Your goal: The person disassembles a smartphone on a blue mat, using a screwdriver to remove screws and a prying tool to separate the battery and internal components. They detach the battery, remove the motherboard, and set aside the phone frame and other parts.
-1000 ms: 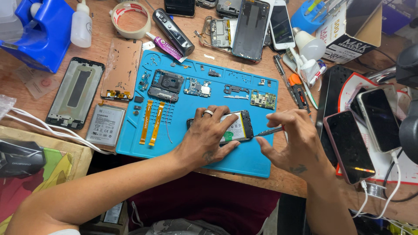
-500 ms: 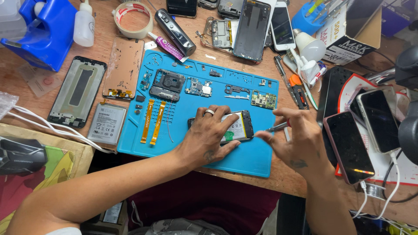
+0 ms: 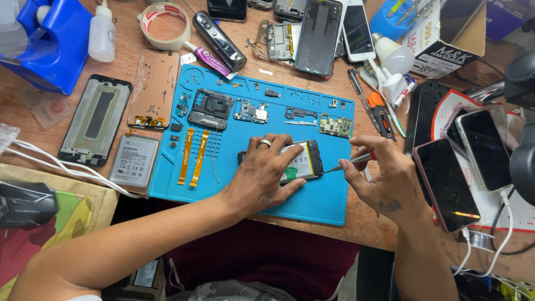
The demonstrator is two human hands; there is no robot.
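On the blue repair mat (image 3: 312, 203) we press one opened phone (image 3: 304, 161) flat with our left hand (image 3: 264, 173), while our right hand (image 3: 382, 178) grips one screwdriver (image 3: 348, 163) at its edge. Above it on the mat lie two orange flex cables (image 3: 192, 156) and three circuit boards (image 3: 334, 125). The mat rests on a cluttered wooden bench (image 3: 368, 223), two dark phones (image 3: 446, 184) to its right.

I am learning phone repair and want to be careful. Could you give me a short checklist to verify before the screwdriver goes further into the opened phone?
1. Phone held steady: ok. The left hand lies flat on the opened phone.
2. Tool gripped: ok. The right hand holds the screwdriver firmly.
3. Tip on a screw: cannot tell. It meets the phone's right edge; the contact spot is too small to see.
4. Phone on the blue mat: ok.
5. Loose boards clear: ok. The green circuit board lies apart, higher on the mat.
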